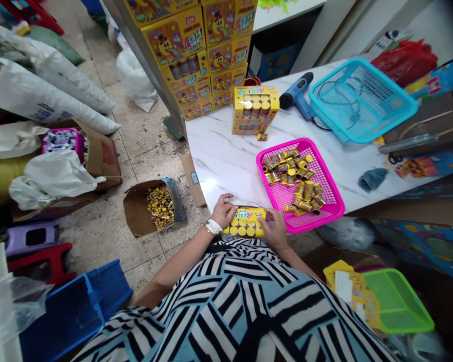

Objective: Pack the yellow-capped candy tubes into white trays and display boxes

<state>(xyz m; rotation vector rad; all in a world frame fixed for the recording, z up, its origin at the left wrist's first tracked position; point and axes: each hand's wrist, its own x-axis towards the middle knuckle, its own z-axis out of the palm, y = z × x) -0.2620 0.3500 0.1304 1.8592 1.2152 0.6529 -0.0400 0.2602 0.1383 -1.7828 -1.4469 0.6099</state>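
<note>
A small yellow display box (246,222) filled with several yellow-capped tubes lies at the near edge of the white marble table (226,156). My left hand (224,210) grips its left end and my right hand (275,229) grips its right end, fingers curled on it. Just right of my right hand stands a pink basket (326,188) holding several loose yellow tubes (294,178). A filled yellow box (255,109) stands upright farther back on the table.
A blue drill-shaped tool (297,94) and a turquoise basket (360,98) sit at the back right. Stacked yellow cartons (200,55) rise behind the table. On the floor at left are an open carton of tubes (156,206), white sacks and a blue crate (75,306). A green basket (398,301) lies at lower right.
</note>
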